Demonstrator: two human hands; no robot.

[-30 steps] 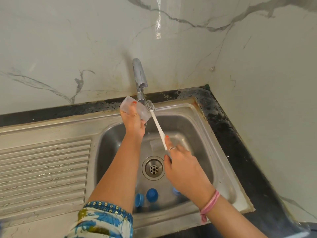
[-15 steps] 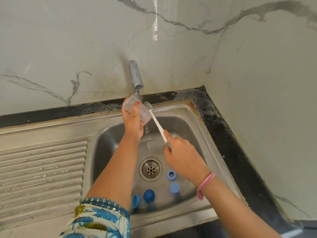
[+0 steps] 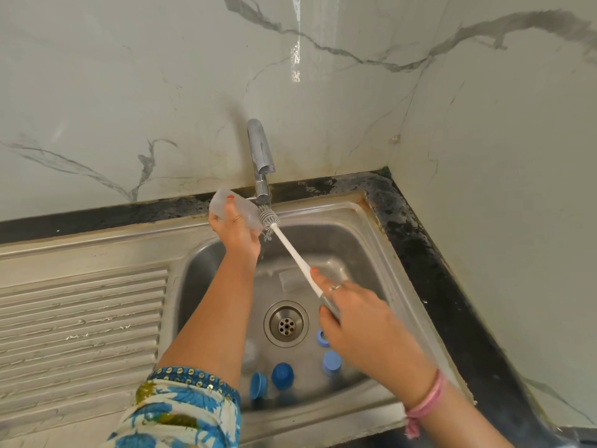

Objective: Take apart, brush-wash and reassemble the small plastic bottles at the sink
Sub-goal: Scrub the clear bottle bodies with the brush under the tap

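Left hand (image 3: 234, 229) is raised under the chrome tap (image 3: 261, 158), fingers curled round a small translucent plastic bottle (image 3: 235, 208) lying tilted. Right hand (image 3: 352, 313) grips the long white bottle brush (image 3: 292, 250), whose grey bristled head is met at the bottle's mouth. Round blue plastic caps (image 3: 282, 375) are scattered in the dull stainless-steel sink (image 3: 381, 240).

Bottle (image 3: 234, 206) is up under the tap (image 3: 261, 156), brush (image 3: 292, 253) head right at its mouth. Caps (image 3: 282, 375) sit in the sink (image 3: 381, 260) near the drain (image 3: 286, 323); the drainboard (image 3: 80, 321) is left.
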